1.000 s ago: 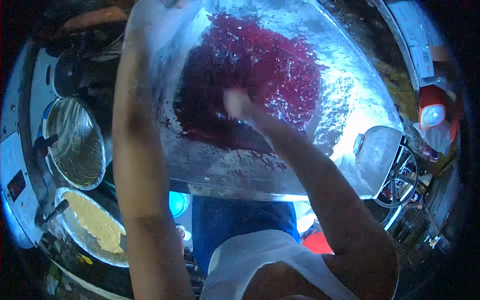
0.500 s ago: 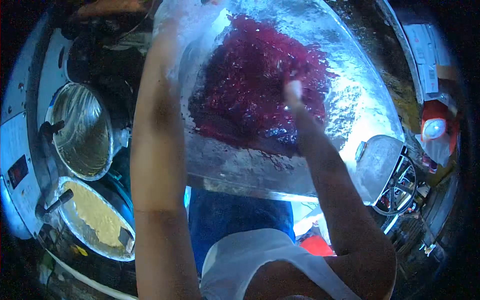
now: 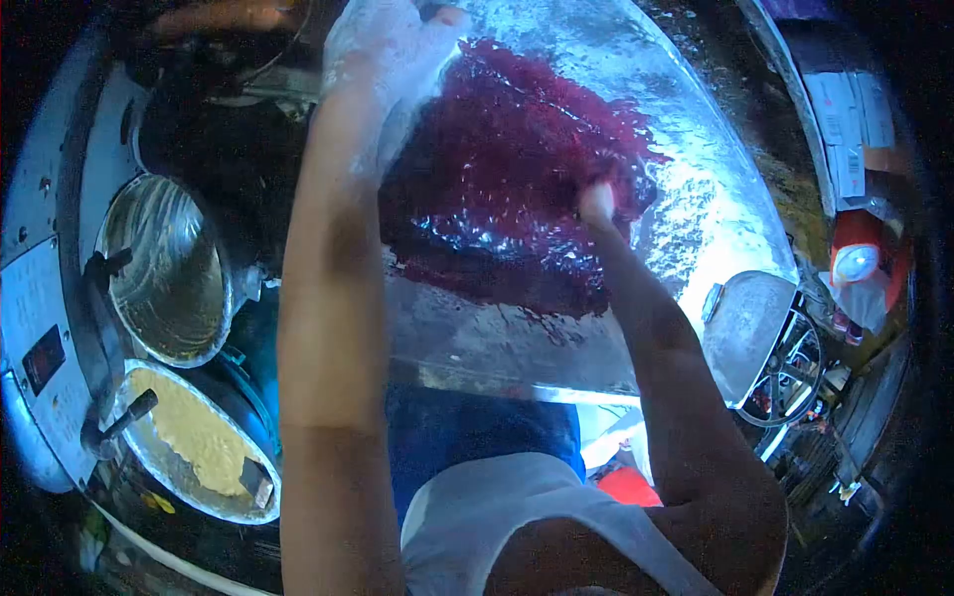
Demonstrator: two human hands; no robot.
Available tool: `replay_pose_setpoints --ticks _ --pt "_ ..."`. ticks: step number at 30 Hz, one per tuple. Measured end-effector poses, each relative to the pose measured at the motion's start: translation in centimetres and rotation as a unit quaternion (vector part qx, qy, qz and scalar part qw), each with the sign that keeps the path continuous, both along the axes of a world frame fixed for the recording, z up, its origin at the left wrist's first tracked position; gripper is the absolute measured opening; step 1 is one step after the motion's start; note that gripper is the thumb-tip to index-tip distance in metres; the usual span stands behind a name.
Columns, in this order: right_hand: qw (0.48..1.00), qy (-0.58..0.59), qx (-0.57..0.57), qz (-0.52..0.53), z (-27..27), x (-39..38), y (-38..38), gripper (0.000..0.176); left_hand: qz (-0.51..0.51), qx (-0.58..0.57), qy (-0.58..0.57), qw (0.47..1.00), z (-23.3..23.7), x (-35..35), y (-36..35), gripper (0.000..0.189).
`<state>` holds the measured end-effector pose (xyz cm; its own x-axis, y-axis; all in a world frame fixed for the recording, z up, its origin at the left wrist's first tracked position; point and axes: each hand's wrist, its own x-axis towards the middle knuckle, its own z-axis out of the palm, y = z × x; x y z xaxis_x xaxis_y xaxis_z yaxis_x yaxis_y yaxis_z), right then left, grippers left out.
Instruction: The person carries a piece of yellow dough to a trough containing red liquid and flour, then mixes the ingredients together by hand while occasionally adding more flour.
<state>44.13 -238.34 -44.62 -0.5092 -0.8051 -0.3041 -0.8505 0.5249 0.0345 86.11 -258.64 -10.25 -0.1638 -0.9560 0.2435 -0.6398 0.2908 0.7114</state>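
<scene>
A broad, glossy dark-red wet mass (image 3: 507, 149) lies spread over a shiny metal surface (image 3: 477, 338) with a raised edge. My right hand (image 3: 599, 204) presses into its right side; the fingers are sunk in the mass and blurred, so their closing is hidden. My left arm reaches along the mass's left edge. At the far left corner my left hand (image 3: 397, 45) is bleached by glare, with whitish, translucent material around it and a reddish fingertip showing. What that hand grips, if anything, I cannot make out.
At left stand a tilted metal bowl (image 3: 164, 268) and an oval container (image 3: 248, 502) of pale yellow paste, beside a grey machine panel (image 3: 45, 348). A black handwheel (image 3: 790, 368) sits at the metal surface's right corner. White boxes (image 3: 845, 129) and a red-and-white bag (image 3: 860, 258) lie farther right.
My right hand has shifted slightly right and nearer to me within the red mass. My left hand and forearm have moved a little right. A crease in the mass now shines closer to its middle.
</scene>
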Motion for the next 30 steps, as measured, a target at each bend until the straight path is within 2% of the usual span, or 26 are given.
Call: replay_pose_setpoints --ticks 3,6,10,12,14,16,18,20,23,26,28,29,30 --pt "0.993 0.022 -0.032 0.116 0.0 10.0 -4.0 0.036 -0.012 0.004 0.010 1.000 -0.3 0.2 -0.3 0.033" --pt "0.957 0.023 -0.047 0.285 -1.3 18.3 -2.9 0.033 -0.023 0.006 0.021 1.000 -0.8 0.5 -0.8 0.032" --pt "0.909 -0.047 0.011 0.414 -0.5 19.3 5.1 0.029 -0.032 0.011 0.036 0.999 -1.7 0.7 -1.3 0.030" --pt "0.911 -0.084 0.068 0.399 2.5 15.1 9.5 0.027 -0.032 0.017 0.043 0.998 -2.0 1.0 -1.2 0.030" --pt "0.941 -0.078 0.085 0.317 5.3 9.1 11.4 0.025 -0.037 0.022 0.050 0.998 -1.9 1.2 -1.1 0.029" --pt "0.979 -0.041 0.033 0.198 6.9 3.9 9.5 0.023 -0.046 0.028 0.053 0.997 -1.9 1.1 -0.9 0.028" --pt "0.994 0.000 -0.039 0.101 6.9 1.2 4.3 0.022 -0.058 0.032 0.063 0.996 -2.3 1.0 -0.9 0.028" --pt "0.994 0.026 -0.080 0.073 5.3 1.9 -1.1 0.020 -0.072 0.037 0.076 0.994 -2.8 0.8 -1.1 0.027" --pt "0.982 0.070 -0.077 0.157 2.1 9.1 -5.4 0.018 -0.097 0.058 0.111 0.987 -4.0 0.8 -1.9 0.026" --pt "0.941 0.075 -0.087 0.318 -0.7 17.3 -3.9 0.017 -0.110 0.083 0.155 0.978 -5.0 1.1 -2.6 0.025" --pt "0.893 0.086 -0.123 0.424 -2.9 19.5 -0.4 0.017 -0.118 0.104 0.181 0.971 -5.5 1.2 -3.2 0.025" --pt "0.849 0.138 -0.155 0.485 -4.7 19.0 2.1 0.016 -0.120 0.116 0.194 0.967 -5.8 1.3 -3.4 0.025" --pt "0.772 0.248 -0.205 0.548 -8.5 17.4 5.6 0.016 -0.122 0.122 0.202 0.964 -5.9 1.4 -3.7 0.024"
